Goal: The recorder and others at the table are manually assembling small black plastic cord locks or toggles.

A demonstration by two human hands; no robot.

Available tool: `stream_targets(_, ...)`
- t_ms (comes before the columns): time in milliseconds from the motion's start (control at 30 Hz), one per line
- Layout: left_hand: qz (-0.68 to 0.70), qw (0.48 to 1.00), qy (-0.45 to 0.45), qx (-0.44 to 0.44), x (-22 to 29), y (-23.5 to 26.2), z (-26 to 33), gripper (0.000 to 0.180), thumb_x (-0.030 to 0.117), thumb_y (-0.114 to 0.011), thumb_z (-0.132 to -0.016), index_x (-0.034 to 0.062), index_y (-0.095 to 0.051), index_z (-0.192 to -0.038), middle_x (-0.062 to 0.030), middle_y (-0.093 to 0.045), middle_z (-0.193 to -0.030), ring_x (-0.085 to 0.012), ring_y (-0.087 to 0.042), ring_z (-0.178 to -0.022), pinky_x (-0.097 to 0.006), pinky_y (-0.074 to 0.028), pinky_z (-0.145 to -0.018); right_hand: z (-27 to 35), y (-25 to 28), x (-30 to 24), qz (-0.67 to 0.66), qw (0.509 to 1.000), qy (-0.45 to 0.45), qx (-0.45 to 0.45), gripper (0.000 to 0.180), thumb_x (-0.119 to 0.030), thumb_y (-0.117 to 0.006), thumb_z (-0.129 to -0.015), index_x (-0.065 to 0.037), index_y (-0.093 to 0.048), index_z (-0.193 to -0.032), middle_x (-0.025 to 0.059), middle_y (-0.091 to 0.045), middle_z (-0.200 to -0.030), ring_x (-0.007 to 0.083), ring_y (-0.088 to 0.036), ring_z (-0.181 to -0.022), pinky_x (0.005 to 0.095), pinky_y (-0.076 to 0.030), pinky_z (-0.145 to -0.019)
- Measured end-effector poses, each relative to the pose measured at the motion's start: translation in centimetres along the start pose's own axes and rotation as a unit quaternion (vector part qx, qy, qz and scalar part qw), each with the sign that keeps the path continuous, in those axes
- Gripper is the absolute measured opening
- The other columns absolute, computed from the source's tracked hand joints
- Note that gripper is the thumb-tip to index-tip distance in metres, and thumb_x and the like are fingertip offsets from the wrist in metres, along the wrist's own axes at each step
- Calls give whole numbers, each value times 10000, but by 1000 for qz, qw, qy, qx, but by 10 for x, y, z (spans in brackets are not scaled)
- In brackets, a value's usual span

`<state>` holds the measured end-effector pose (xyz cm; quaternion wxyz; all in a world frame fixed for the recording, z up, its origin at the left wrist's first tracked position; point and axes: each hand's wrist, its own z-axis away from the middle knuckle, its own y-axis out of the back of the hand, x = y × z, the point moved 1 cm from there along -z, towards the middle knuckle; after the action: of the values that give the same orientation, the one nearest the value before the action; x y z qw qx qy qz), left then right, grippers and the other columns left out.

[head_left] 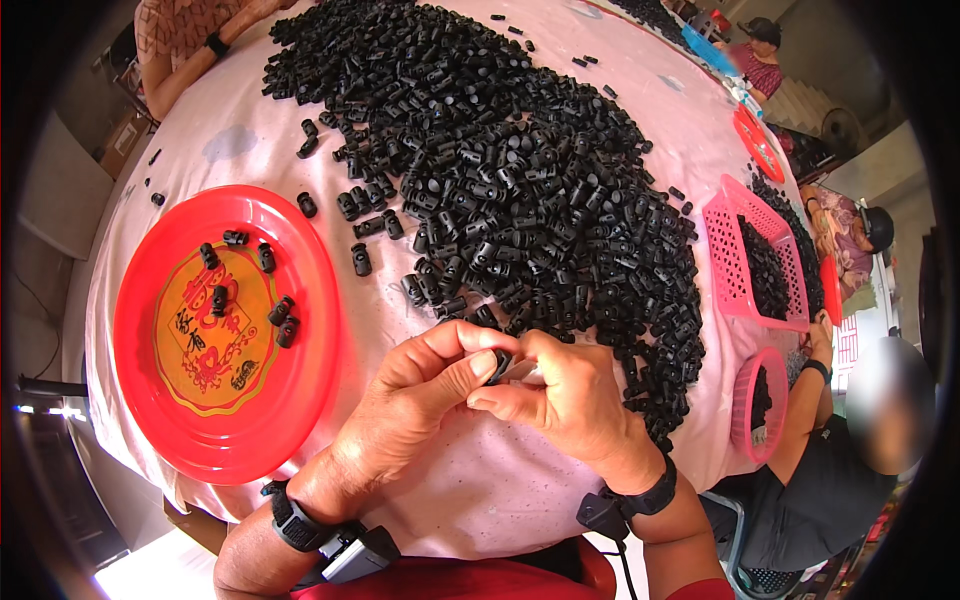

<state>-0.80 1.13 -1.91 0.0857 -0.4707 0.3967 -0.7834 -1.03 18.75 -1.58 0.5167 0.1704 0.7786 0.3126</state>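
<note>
My left hand (430,385) pinches a small black cord lock (498,366) between thumb and forefinger, close to the table's near side. Right beside it, my right hand (570,400) is closed with its thumb and fingers drawn together; a pale sliver shows there, too small to name. Just beyond both hands spreads a large heap of black cord locks (530,200). To the left lies a round red tray (300,420) with a yellow printed middle, and several cord locks (283,310) are scattered on it.
A pink cloth (440,510) covers the table. At the right stand a pink rectangular basket (725,260) and a round pink basket (742,420), both with black pieces. A co-worker in black (830,480) sits at the right; another person's arm (190,75) rests at the far left.
</note>
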Motion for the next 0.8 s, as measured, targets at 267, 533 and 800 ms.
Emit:
stream_targets(267,-5,1000,-10,8,7,-4,8,213,170,-569,-1001,64,-608,-1181,27,-620,-968,-45,-548,-855,-202,-453,-789,-2,13,-11,-95,995,24,-21,367,-319,-821,-791,-27,-608,-854,46,-662,-670,120,-663,-552,257,-493,-461)
stream_targets(533,-14,999,-34,-3,11,-15,29,237,214,-627,-969,93,-598,-1170,53,-593,-918,-36,-505,-753,-181,-426,-708,8,28,-49,-150,988,28,-15,244,-139,-766,-849,-2,-616,-985,64,-697,-878,64,-657,-674,214,-526,-534)
stream_targets(800,-24,998,-26,-51,1,-37,57,223,198,-647,-954,110,-582,-1149,39,-591,-926,-51,-501,-746,-186,-414,-689,50,35,-78,-212,976,-39,17,190,-112,-704,-897,2,-635,-1031,75,-709,-859,72,-671,-705,219,-523,-559)
